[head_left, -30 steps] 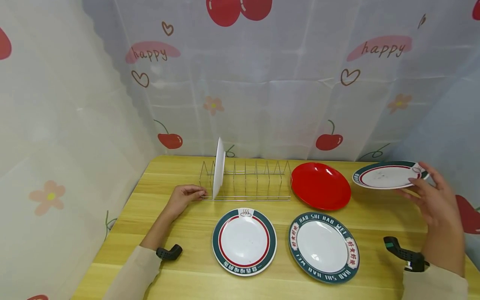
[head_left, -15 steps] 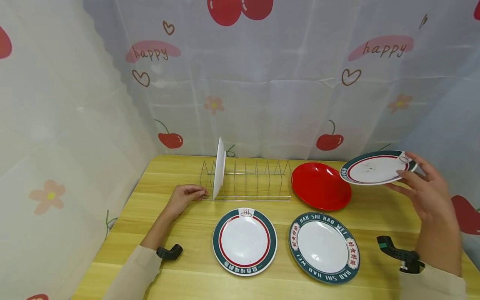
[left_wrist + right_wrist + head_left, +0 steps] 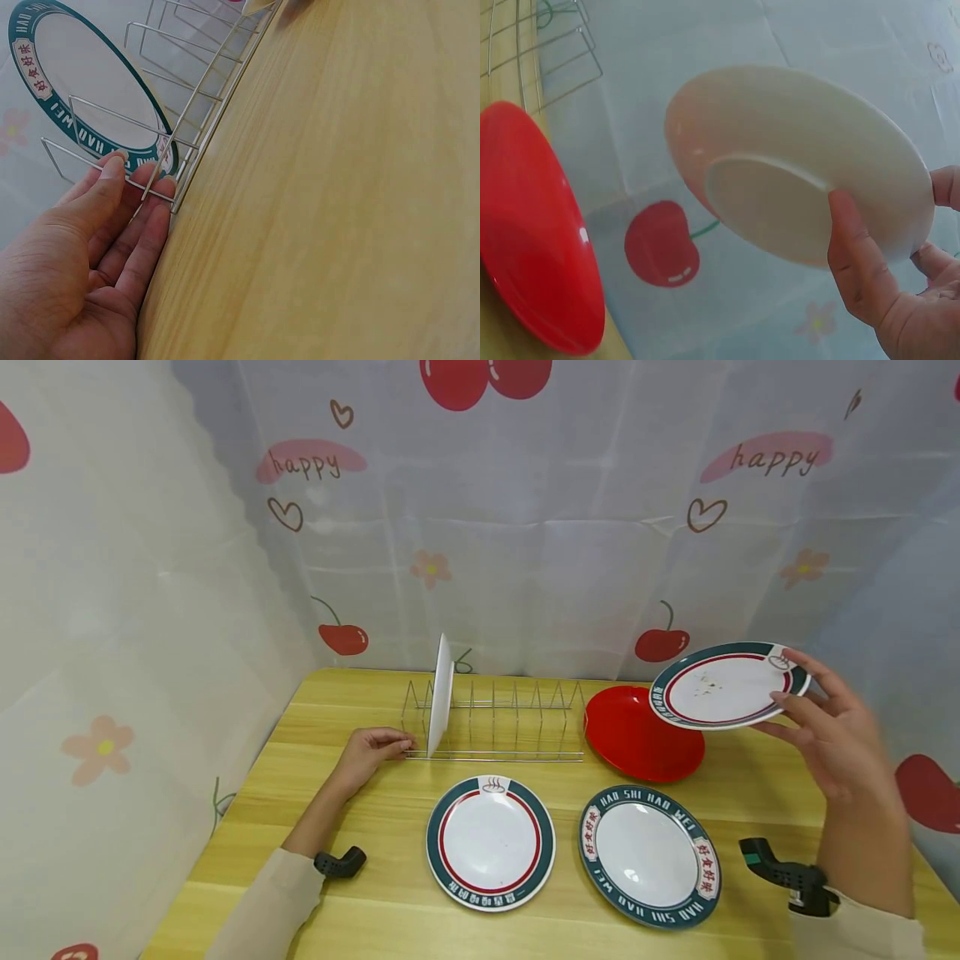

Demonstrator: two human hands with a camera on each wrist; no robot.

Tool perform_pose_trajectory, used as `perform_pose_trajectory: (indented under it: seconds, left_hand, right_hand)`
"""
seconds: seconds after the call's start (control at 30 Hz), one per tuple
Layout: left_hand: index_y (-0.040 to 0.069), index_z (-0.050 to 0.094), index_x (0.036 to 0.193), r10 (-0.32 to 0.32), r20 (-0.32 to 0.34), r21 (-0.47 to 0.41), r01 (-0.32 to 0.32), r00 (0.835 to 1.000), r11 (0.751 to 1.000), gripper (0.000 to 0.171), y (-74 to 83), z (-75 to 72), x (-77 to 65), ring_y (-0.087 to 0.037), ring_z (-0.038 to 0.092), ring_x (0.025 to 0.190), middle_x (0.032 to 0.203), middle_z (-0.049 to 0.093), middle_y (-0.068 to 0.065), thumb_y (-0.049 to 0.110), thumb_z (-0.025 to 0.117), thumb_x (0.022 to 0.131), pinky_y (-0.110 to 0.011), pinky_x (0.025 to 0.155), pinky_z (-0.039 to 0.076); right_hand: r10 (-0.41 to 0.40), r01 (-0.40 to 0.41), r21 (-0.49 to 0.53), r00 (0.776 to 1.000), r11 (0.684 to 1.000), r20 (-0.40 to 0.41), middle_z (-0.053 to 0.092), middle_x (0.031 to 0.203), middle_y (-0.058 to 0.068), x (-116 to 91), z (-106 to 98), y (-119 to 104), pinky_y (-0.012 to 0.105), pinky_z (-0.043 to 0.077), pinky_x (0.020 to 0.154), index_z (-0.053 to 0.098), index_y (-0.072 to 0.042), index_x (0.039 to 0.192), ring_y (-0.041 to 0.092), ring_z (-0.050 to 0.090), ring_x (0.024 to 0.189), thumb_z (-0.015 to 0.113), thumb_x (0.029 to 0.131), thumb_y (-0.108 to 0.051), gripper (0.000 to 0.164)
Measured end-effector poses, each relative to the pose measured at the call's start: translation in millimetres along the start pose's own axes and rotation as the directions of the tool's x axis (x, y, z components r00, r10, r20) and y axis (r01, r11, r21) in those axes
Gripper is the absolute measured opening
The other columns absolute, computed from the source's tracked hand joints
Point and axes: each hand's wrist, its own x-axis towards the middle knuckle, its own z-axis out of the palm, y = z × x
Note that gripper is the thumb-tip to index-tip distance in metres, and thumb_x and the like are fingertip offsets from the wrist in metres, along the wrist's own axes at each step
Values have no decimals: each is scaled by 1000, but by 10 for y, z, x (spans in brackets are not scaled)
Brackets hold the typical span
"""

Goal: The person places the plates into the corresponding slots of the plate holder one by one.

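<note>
My right hand [image 3: 836,739] grips the rim of a white plate [image 3: 727,687] with a green border and red ring, raised and tilted, partly over the red plate [image 3: 633,739]. From below, the right wrist view shows its plain underside [image 3: 772,202], with fingers spread against it. At the left end of a wire dish rack [image 3: 525,752], my left hand [image 3: 366,758] pinches the end wires between thumb and fingers. One plate [image 3: 441,702] stands upright in a slot near that end; its green lettered border shows in the left wrist view.
In front of the rack lies a plate with a red ring [image 3: 491,843]. Right of it lies a plate with a green lettered border [image 3: 648,856]. A printed curtain [image 3: 540,568] hangs behind the wooden table [image 3: 375,902].
My right hand has moved left and upward with the plate, from beyond the red plate to partly over it. The left hand stays at the rack's end.
</note>
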Motion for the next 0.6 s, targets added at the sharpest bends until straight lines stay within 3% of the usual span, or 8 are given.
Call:
perform_pose_trajectory:
  seconds: [0.27, 0.6]
  left_hand:
    - [-7, 74, 112, -11, -4, -2, 11, 1000, 1000, 21, 12, 7, -8, -20, 74, 98, 110, 74, -18, 6, 69, 96, -36, 84, 62]
    - [-8, 73, 113, -10, 2, -9, 10, 1000, 1000, 21, 20, 5, -5, -21, 75, 98, 111, 74, -20, 5, 69, 96, -37, 84, 62]
  right_hand:
    - [-18, 18, -6, 998, 1000, 59, 40, 143, 5, -16, 249, -20, 26, 63, 75, 37, -9, 157, 16, 58, 107, 49, 104, 3, 56]
    - [20, -17, -29, 992, 999, 122, 37, 140, 2, -38, 495, -19, 26, 62, 78, 39, -17, 158, 18, 52, 112, 50, 104, 2, 58]
